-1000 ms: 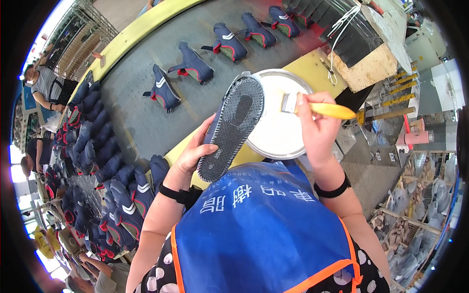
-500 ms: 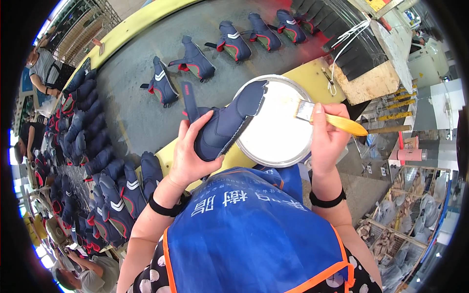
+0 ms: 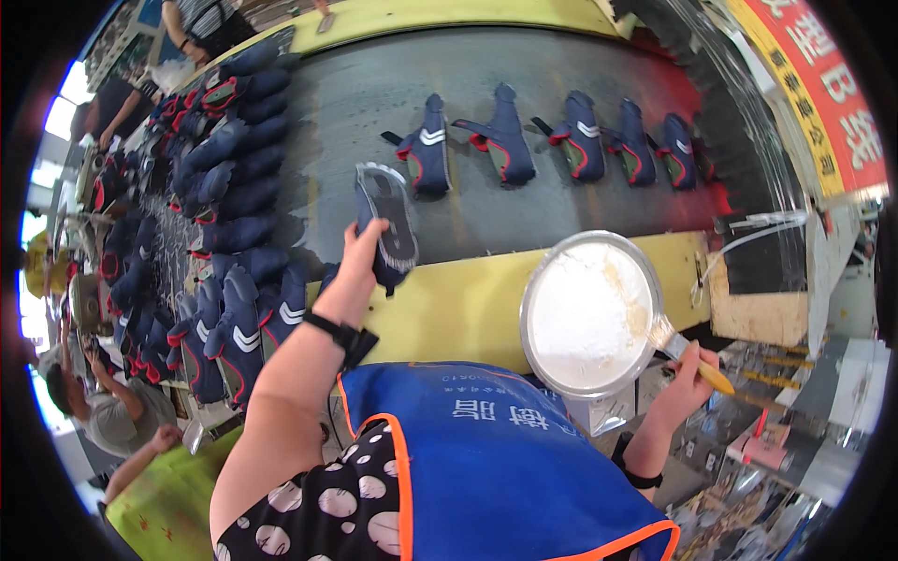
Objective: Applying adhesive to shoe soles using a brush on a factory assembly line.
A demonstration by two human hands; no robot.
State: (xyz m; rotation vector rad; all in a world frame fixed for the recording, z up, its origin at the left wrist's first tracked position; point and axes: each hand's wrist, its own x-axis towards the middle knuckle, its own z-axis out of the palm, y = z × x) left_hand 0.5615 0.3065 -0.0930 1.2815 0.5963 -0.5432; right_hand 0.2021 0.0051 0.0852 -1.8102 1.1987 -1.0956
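Note:
My left hand (image 3: 363, 254) reaches over the yellow table edge, its fingers closed round a navy shoe upper (image 3: 398, 224). The shoe's dark underside with its pale stitched rim is turned into view. At the lower right, my right hand (image 3: 694, 376) grips a brush (image 3: 715, 376) by its yellow wooden handle. Its bristles rest at the right rim of a round basin (image 3: 527, 323) filled with a white paste (image 3: 582, 318). Several navy shoes (image 3: 505, 140) with red trim stand in a row on the grey surface beyond.
Many more navy shoes (image 3: 234, 323) crowd the left side. Yellow boards (image 3: 458, 304) edge the grey surface (image 3: 346, 103). Black strips (image 3: 716, 140) hang at the far right, beside a white cable (image 3: 748, 229). Other people (image 3: 122, 383) are at the left.
My view has shifted left. My left hand has carried the shoe away from the basin, over the grey surface, turning its underside up. The brush has moved to the basin's right rim.

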